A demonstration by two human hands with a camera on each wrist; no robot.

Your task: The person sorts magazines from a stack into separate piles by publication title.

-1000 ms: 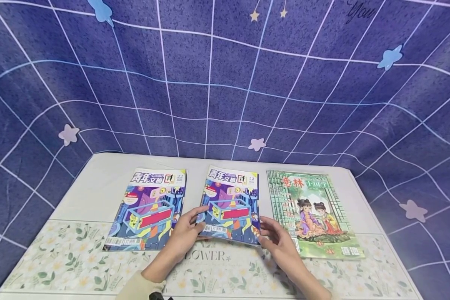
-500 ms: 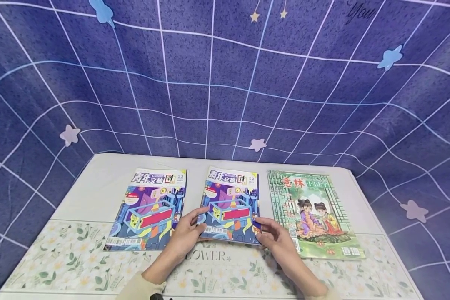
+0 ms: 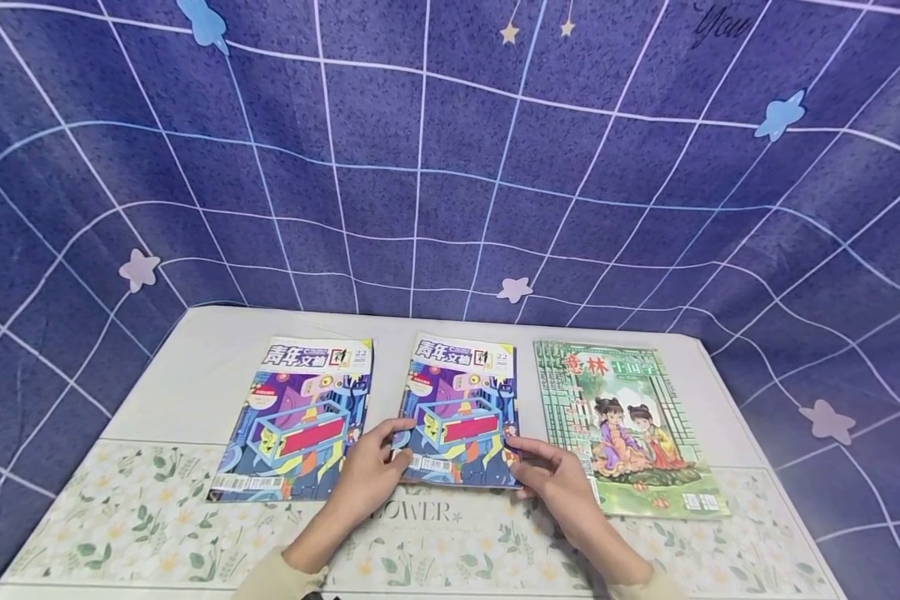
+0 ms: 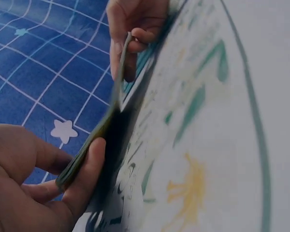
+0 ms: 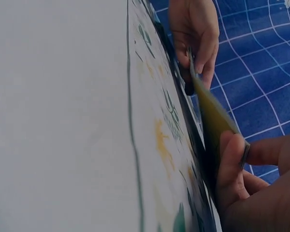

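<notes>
A purple and blue magazine with a white title band lies at the middle of the table, between both hands. My left hand pinches its lower left corner. At the lower right corner, my right hand grips the edge between thumb and fingers. In the left wrist view the near edge of the magazine shows as a thin, slightly bowed strip raised off the tabletop. The right wrist view shows its yellowish underside, with a dark gap beneath.
To the left lies another magazine with the same cover. On the right, several green magazines form a slightly fanned stack. They rest on a white table with a floral printed band. A blue gridded curtain with stars hangs behind.
The fingers of my right hand have shifted slightly left onto the magazine's right edge. My left fingers have slid a little toward the near side. The magazine has barely moved.
</notes>
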